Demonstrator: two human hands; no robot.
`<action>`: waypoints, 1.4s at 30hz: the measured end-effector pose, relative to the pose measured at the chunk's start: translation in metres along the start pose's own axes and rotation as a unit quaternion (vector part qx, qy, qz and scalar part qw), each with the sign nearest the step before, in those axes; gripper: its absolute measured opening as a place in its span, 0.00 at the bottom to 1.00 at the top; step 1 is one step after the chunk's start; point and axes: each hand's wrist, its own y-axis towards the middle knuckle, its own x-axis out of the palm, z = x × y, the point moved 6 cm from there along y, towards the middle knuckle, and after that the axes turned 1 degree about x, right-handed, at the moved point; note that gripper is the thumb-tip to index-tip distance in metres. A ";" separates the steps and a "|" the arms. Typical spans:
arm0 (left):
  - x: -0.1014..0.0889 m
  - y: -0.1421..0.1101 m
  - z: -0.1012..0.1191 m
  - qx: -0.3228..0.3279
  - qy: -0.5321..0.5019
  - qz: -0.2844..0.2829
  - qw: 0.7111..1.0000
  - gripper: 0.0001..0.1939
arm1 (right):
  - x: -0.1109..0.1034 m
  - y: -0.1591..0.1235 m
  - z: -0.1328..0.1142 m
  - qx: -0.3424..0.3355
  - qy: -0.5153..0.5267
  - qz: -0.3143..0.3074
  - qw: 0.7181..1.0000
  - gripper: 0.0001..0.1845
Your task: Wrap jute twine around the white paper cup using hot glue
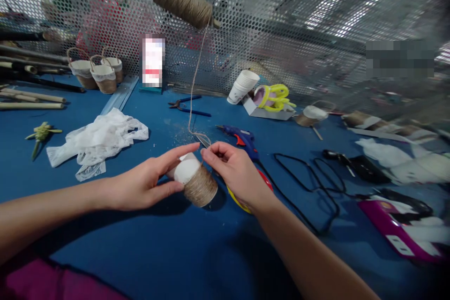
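Observation:
My left hand (147, 183) grips a white paper cup (185, 168) that lies tilted on its side above the table, thumb below and fingers over the top. Tan twine (201, 187) is wound closely around the cup's right part. With thumb and forefinger, my right hand (234, 168) pinches the loose twine (194, 79), which runs up to a large spool (182, 1) mounted on the mesh panel. Scissors with red and yellow handles (239, 200) lie partly hidden beneath my right hand. Just beyond it rests a blue glue gun (242, 138).
White lace (101, 140) lies at the left, near several sticks (31, 96). Small lace-trimmed baskets (104, 79) stand behind, beside a lit phone (153, 61). Blue pliers (190, 105), stacked paper cups (242, 86), a black cord (305, 164) and a magenta power strip (390, 234) are farther around.

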 end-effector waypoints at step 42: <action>0.003 0.009 -0.004 -0.065 -0.116 0.089 0.987 0.37 | 0.024 -0.021 -0.017 -0.200 -0.358 0.113 0.905 0.11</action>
